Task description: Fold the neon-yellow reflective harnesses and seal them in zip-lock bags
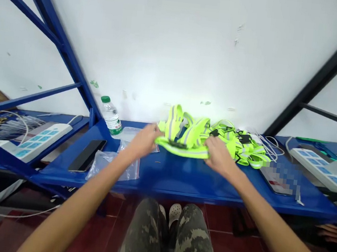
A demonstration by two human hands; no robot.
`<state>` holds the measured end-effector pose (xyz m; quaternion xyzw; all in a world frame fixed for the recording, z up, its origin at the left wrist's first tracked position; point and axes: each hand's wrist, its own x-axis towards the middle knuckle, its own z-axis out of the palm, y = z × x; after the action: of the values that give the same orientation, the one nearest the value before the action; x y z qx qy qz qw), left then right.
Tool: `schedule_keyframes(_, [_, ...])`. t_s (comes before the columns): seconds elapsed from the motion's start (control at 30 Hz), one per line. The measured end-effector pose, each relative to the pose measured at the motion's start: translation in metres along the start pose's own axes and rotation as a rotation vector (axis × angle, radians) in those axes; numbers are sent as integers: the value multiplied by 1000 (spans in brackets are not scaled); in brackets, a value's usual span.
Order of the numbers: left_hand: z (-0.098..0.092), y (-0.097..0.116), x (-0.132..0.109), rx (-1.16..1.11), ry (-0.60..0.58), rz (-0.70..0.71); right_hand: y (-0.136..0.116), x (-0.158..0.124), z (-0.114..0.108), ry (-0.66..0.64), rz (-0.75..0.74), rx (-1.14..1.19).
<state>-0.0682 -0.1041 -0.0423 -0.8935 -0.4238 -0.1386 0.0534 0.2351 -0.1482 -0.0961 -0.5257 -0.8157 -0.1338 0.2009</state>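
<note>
A neon-yellow reflective strap (181, 149) with grey stripes stretches between my hands just above the blue table. My left hand (147, 138) is closed around its left end, its fingers blurred by motion. At the other end, my right hand (217, 152) grips the strap with bent fingers. Behind the strap, more of the same yellow webbing (191, 126) rises in loops; I cannot tell which loops belong to the held piece. A tangled pile of reflective straps (241, 147) with black buckles lies to the right of my right hand.
Left on the blue table (175, 179) are a water bottle (112, 116), a black phone (88, 155) and clear plastic bags (113, 166). A second phone (279, 179) and white cable (271, 147) lie right. Power strips (45, 141) flank both sides. Another person's hand (334, 233) shows lower right.
</note>
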Motion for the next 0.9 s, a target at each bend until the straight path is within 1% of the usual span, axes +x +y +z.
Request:
schedule_keyframes(0.03, [22, 1, -14, -7, -84, 1, -4, -13, 16, -59, -9, 1])
schedule_keyframes(0.07, [38, 4, -26, -11, -150, -8, -6, -24, 26, -105, -9, 22])
schedule_keyframes(0.1, [49, 8, -36, -13, -190, -21, -8, -33, 33, -154, -4, 71])
schedule_keyframes(0.13, [56, 13, -43, -37, -230, -26, -9, -40, 35, -206, -5, 136])
schedule_keyframes(0.23, [61, 32, -52, -126, -315, -12, -8, -50, 28, -345, -5, 299])
schedule_keyframes(0.3, [61, 42, -50, -127, -312, -27, -10, -50, 22, -380, -7, 312])
schedule_keyframes(0.37, [65, 49, -47, -105, -281, -33, -16, -47, 20, -354, -18, 293])
schedule_keyframes(0.43, [72, 51, -45, -108, -245, -10, -23, -44, 24, -294, -25, 294])
schedule_keyframes(0.53, [83, 47, -44, -120, -165, -3, -30, -42, 36, -204, -9, 240])
schedule_keyframes(0.63, [90, 43, -45, -113, -119, -12, -31, -43, 44, -157, -27, 140])
schedule_keyframes(0.8, [91, 50, -49, -8, -136, -16, -33, -51, 42, -2, -59, 133])
schedule_keyframes(0.83, [90, 52, -50, 20, -150, -33, -34, -54, 41, 12, -58, 121])
schedule_keyframes(0.9, [90, 56, -51, 61, -182, -69, -34, -60, 39, -4, -67, 90])
